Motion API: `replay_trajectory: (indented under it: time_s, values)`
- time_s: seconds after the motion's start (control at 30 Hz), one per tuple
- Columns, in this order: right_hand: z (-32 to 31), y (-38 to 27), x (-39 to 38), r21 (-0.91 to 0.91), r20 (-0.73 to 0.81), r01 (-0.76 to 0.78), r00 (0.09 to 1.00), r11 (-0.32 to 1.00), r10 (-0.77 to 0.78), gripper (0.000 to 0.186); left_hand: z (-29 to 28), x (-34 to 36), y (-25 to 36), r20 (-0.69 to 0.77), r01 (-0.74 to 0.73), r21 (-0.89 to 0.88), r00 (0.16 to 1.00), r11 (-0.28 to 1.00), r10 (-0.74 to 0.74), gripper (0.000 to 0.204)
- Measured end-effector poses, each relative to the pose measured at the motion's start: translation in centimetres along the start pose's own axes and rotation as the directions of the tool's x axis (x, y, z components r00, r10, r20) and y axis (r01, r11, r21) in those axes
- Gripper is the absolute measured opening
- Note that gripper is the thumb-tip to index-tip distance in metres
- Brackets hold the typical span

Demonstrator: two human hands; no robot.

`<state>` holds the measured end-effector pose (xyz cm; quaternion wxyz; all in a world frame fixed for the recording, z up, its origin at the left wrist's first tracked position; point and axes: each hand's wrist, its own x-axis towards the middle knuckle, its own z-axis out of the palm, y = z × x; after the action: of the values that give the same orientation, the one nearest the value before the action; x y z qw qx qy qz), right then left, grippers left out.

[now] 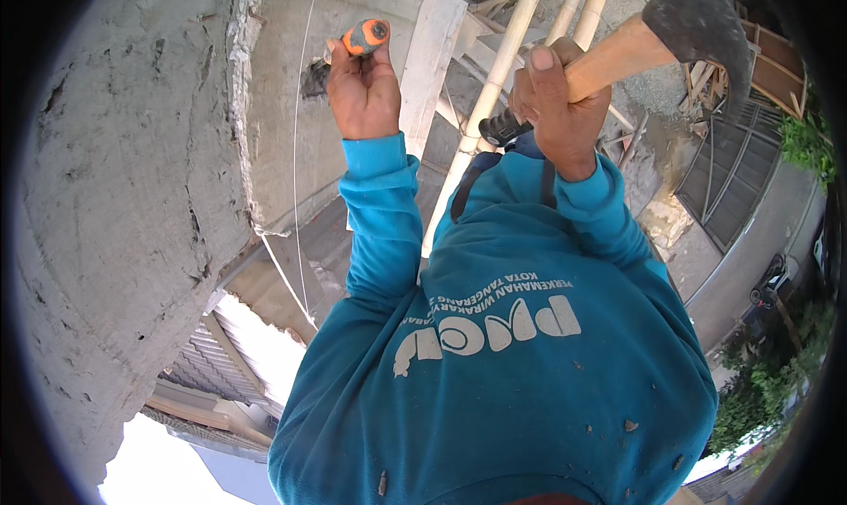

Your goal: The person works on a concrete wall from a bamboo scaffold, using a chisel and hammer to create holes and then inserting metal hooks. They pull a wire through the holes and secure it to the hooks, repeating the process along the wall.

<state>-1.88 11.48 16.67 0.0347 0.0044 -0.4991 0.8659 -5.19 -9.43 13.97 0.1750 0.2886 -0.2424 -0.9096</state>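
Observation:
My left hand (364, 104) is raised against the concrete face, its fingers closed around a tool with a rounded orange-and-grey handle (365, 37). The shaft is hidden, so its exact kind cannot be told. Just left of that hand, a dark rough hole (314, 79) shows in the concrete wall (278, 90). My right hand (565, 108) grips a hammer (622, 55) by its wooden handle, thumb lying along it. The dark metal head (693, 20) is at the upper right, apart from the other tool. A black grip covers the handle's lower end.
A thin string (296, 152) runs down along the concrete. Bamboo poles (490, 99) and a pale wooden board (434, 59) stand between my arms. A rough concrete mass (123, 187) fills the left. Farther off are a corrugated roof (216, 359), a dark grille (732, 170) and plants.

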Motion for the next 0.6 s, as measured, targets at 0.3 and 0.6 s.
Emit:
replay_trajectory:
  time_s: [0.3,0.6]
  values:
    - [-1.9,4.3,0.5,-0.658,0.241,-0.121,0.901,0.743,0.361,0.032,1.7,0.1,0.3,-0.056,-0.081,-0.057,0.995,0.995,0.078,0.033]
    - [0.4,2.7,1.9,-0.055,0.168,0.006,0.986,0.998,0.003,0.035,1.2,0.2,-0.4,-0.009,-0.062,-0.122,0.998,0.991,0.062,0.029]
